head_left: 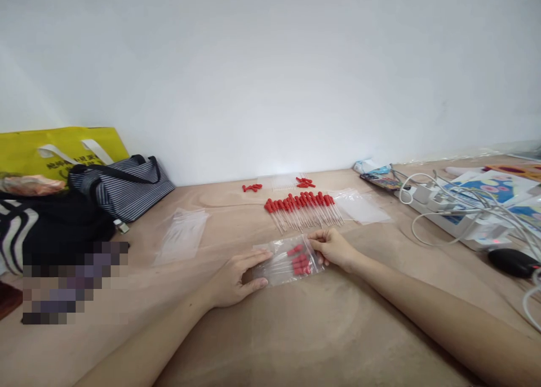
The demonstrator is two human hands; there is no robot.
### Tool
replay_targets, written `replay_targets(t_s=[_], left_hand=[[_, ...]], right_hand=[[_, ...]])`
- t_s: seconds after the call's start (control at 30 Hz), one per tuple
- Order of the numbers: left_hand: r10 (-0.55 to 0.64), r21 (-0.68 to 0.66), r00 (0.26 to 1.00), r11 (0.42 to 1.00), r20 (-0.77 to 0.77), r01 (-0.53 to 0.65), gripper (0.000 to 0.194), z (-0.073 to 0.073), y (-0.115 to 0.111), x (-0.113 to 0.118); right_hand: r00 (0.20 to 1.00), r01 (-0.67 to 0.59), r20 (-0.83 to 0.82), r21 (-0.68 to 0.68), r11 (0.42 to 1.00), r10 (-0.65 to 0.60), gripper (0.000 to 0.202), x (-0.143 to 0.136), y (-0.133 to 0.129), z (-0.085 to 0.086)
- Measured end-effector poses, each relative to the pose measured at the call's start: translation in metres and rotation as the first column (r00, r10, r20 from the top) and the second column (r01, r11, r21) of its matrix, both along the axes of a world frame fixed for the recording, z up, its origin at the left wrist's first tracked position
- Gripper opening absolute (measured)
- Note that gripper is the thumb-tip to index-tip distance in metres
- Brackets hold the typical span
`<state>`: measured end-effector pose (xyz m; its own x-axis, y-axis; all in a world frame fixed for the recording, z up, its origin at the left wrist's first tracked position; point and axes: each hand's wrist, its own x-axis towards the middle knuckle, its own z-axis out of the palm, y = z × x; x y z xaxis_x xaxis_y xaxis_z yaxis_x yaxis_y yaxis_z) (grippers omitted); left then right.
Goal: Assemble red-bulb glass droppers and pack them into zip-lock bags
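A clear zip bag point(281, 266) lies on the table in front of me, with several red-bulbed droppers point(301, 261) inside, bulbs toward the right end. My left hand point(236, 277) rests at the bag's left end, thumb and fingers apart on its edge. My right hand point(332, 249) pinches the bag's right end near the zip strip. Just beyond the bag lies a row of several more droppers point(300, 204), red bulbs pointing away from me. Flat clear bags point(363, 207) lie right of that row, and another stack of clear bags point(181, 235) is on the left.
Small red bulbs point(252, 188) and more red pieces point(305, 182) lie near the wall. Left stand a striped bag point(127, 187), a yellow bag point(63, 145) and dark cloth point(54, 223). A power strip point(460, 226) with cables and a black mouse-like object point(513, 262) are right.
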<state>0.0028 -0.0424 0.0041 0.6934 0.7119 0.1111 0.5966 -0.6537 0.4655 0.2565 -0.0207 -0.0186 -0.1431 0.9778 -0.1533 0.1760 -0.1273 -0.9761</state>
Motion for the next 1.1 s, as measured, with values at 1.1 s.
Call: replay_targets(t_s=[1.1], left_hand=[[-0.035, -0.015, 0.999, 0.999, 0.001, 0.036, 0.041, -0.002, 0.002, -0.002]], right_hand=[[0.88, 0.216, 0.337, 0.345, 0.914, -0.335, 0.023, -0.007, 0.105, 0.043]])
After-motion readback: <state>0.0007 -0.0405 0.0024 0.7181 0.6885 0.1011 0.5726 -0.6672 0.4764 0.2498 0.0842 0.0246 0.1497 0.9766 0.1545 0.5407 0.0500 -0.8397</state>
